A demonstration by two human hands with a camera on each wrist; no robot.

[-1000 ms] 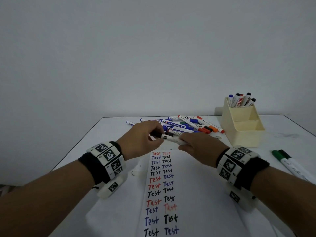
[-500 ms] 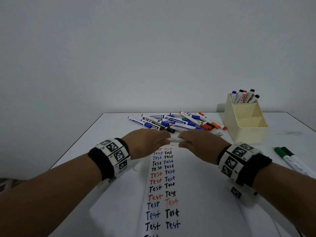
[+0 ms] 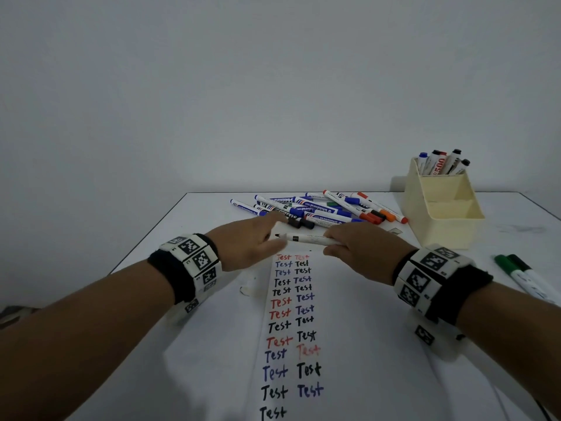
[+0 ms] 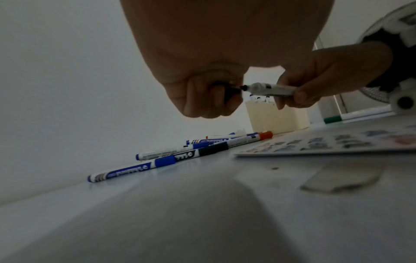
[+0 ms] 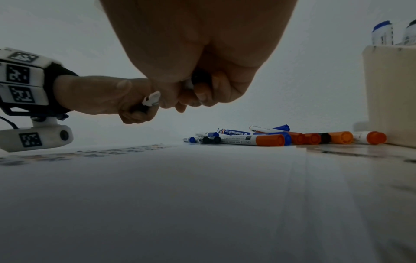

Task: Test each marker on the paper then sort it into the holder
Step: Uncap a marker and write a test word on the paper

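On the left, above the far end of the paper (image 3: 349,329), my left hand (image 3: 246,244) curls its fingers (image 4: 202,99) round the black cap (image 4: 231,91), which sits just off the marker's tip. I keep the cap tucked in that fist so it stays ready for closing the marker once the test is written.

Moving right, the marker (image 3: 309,239) lies level between my hands, its dark tip bare and pointing left. My right hand (image 3: 364,253) pinches the white barrel near its rear end, fingers (image 4: 301,96) wrapped underneath and thumb on top. I judge the next step is to turn the tip down and write in the free spot at the bottom of the right column.

The paper carries two columns of the word "Test" in black, blue and red; I count fourteen on the left and thirteen on the right, as far as the lower edge shows.

Behind my hands, the untested pile (image 3: 318,209) rests on the table (image 3: 197,220), placed within easy reach; the markers overlap too much for an exact count, but there are roughly a dozen.

Further right stands the cream holder (image 3: 446,220) with three stepped compartments; only the rear one is filled, with four markers upright, perhaps five.

At the far right, two green-capped markers (image 3: 516,268) lie side by side apart from the pile, I cannot tell why.
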